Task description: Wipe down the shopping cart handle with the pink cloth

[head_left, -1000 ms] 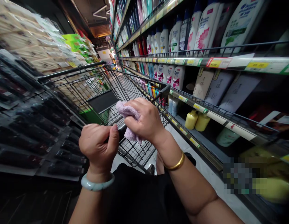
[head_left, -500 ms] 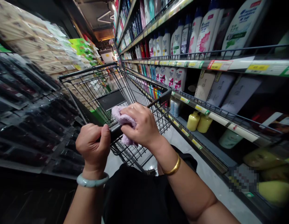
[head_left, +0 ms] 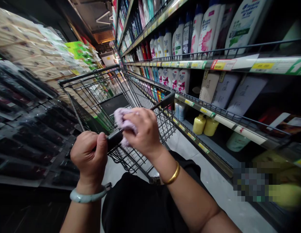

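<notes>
A black wire shopping cart (head_left: 138, 97) stands in front of me, its dark handle (head_left: 114, 139) crossing between my hands. My left hand (head_left: 89, 155) is closed round the handle's left end, thumb along the top. In my right hand (head_left: 144, 132) is a fluffy lilac cloth (head_left: 121, 118), wrapped over the handle to the right of my left hand. Part of the cloth hangs below the bar, and the fingers hide some of it. A dark panel (head_left: 114, 104) lies in the cart's far part.
Shelves on the right hold shampoo bottles (head_left: 210, 29), boxes (head_left: 224, 90) and yellow pump bottles (head_left: 199, 124); a shelf edge (head_left: 201, 64) runs close beside the cart. Stacked tan packs (head_left: 31, 42) and hanging dark packages (head_left: 29, 136) line the left. Grey floor (head_left: 213, 181) shows between.
My left hand has shifted slightly left and down in view, uncovering more handle between the hands. The right hand, with the cloth, has moved a little left along the handle.
</notes>
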Motion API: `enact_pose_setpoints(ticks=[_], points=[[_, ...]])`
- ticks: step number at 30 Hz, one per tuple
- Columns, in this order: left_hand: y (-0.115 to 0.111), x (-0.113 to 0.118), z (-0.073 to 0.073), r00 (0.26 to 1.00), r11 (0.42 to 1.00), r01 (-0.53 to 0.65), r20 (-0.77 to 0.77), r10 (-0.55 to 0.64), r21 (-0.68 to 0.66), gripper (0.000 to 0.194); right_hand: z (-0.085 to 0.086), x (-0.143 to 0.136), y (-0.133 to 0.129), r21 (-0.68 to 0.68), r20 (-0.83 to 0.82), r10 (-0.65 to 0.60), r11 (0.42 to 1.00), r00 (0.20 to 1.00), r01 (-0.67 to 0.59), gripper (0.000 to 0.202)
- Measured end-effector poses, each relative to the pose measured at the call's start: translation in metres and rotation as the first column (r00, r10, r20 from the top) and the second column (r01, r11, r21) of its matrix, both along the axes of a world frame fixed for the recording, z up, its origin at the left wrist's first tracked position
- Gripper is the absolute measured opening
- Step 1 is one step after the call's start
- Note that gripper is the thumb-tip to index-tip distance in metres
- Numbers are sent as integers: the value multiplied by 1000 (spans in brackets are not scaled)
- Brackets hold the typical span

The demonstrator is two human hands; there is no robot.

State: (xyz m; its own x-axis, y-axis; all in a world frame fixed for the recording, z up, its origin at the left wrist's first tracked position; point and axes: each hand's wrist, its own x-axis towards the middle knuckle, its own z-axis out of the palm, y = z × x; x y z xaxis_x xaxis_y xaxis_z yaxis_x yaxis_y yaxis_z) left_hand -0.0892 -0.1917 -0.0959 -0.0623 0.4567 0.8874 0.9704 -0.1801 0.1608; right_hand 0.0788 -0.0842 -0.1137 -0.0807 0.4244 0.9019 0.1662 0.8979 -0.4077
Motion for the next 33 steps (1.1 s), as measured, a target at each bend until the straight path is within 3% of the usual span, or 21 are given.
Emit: enact_pose_setpoints(ticks=[2,4,6,10,14,18,23,25,30,33], points=[[-3,2,7,997,999,-14,-75,11,-33,37,-4,7,16,-120,-101,-97,989,990,85,23],[-6,10,17,970,989,-138,-208,123,-60,36,-8,7,20,-210,-150,-162,969,975,129,25],[-6,22,27,912,957,-285,-322,255,-49,30,-10,1,12,-186,-103,-115,978,988,94,26],[4,50,38,919,925,-340,-265,291,-167,22,-10,-11,-7,-9,80,48,999,996,-48,27],[18,64,35,877,840,-475,-227,424,-262,39,-11,-2,13,-83,-56,-64,995,996,60,23],[23,60,27,844,817,-514,-322,429,-262,59,-13,-2,18,-205,-171,-183,968,968,147,22],[22,38,20,832,830,-513,-362,419,-219,43,-16,-17,1,-87,-23,13,996,1000,-15,22],[21,30,20,826,821,-529,-353,440,-215,47,-17,-17,8,-70,-6,0,998,1000,-1,22],[17,24,24,786,766,-601,-343,515,-228,56,-24,-15,24,-212,-193,-218,961,957,176,21],[15,22,25,738,701,-664,-378,559,-260,53,-25,-28,6,-121,-155,-143,985,977,125,19]])
